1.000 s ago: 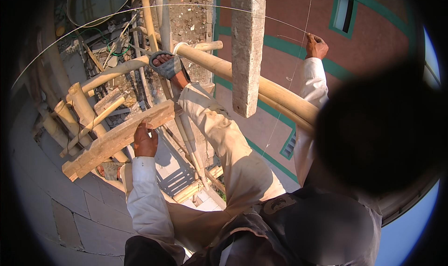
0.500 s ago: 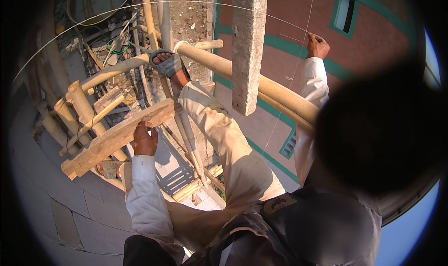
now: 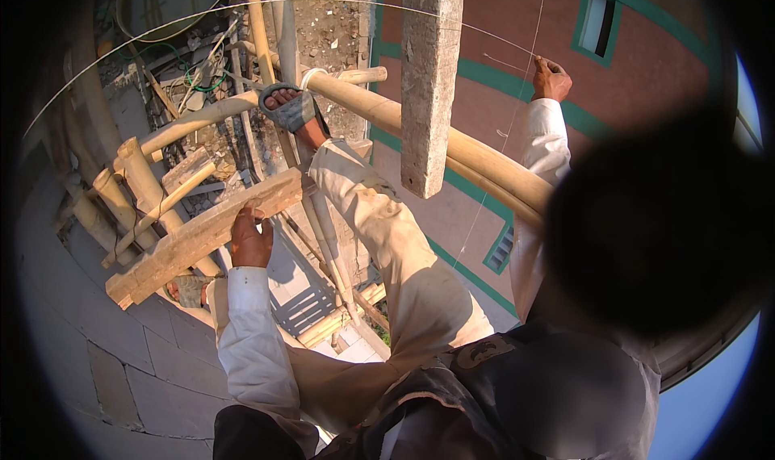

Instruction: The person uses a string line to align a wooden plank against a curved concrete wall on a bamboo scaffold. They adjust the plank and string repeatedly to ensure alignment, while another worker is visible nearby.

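Observation:
My left hand (image 3: 252,238) grips the near edge of a rough wooden board (image 3: 194,242) with curled fingers; the board lies diagonally at centre left. At upper right my right hand (image 3: 550,80) pinches a thin pale string (image 3: 496,36), which arches across the top of the view. A thin vertical thread (image 3: 468,236) passes beside that hand. A weathered timber plank (image 3: 426,89) stands between my hands, across a thick bamboo pole (image 3: 500,175). My sandaled foot (image 3: 286,105) rests among the bamboo poles near upper centre.
Bamboo scaffolding (image 3: 145,186) and cut pole ends fill the left, over rubble ground (image 3: 327,36), a round tank (image 3: 165,0) and a green hose (image 3: 206,85). A grey block wall (image 3: 161,363) is lower left. A red-brown building wall with green bands (image 3: 638,73) faces me at right.
My right hand has shifted very slightly rightward with the string. The vertical plank and the board under my left hand appear a few pixels higher. Otherwise the scene looks the same.

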Available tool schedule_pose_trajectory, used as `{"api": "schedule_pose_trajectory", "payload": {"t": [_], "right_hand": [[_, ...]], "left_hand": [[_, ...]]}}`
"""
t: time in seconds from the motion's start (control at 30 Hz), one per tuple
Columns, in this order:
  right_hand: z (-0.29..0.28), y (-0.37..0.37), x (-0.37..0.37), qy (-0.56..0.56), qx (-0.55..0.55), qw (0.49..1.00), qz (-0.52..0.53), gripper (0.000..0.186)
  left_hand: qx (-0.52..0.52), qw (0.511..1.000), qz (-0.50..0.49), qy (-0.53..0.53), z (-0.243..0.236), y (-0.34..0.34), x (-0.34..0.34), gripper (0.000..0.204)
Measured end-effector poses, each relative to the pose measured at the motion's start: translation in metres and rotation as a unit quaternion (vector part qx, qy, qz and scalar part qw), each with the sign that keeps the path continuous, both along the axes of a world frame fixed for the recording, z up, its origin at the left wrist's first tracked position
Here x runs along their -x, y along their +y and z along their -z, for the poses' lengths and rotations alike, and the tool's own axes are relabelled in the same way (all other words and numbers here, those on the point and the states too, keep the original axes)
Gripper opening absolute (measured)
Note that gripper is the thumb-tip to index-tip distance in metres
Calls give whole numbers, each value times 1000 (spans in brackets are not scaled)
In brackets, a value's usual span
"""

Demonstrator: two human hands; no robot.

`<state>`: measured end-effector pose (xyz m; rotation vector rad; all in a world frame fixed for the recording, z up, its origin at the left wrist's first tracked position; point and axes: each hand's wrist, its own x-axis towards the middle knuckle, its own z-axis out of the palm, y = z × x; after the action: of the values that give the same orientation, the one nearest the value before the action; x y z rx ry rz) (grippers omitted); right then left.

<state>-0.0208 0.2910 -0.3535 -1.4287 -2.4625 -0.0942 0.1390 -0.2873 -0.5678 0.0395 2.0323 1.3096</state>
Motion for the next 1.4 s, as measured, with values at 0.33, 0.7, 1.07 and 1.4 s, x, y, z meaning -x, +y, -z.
{"api": "schedule_pose_trajectory", "payload": {"t": [0.33,0.7,1.07,1.4], "right_hand": [[-1,10,-4,3,17,1000,-15,23],[1,5,-1,-16,-5,1000,5,25],[1,-2,2,-3,3,1000,9,24],[2,-1,1,-1,0,1000,11,24]], "left_hand": [[4,1000,-2,4,5,0,-4,39],[14,1000,3,-6,3,0,-2,40],[10,1000,7,2,5,0,-2,38],[13,1000,4,7,-1,1,1,38]]}}
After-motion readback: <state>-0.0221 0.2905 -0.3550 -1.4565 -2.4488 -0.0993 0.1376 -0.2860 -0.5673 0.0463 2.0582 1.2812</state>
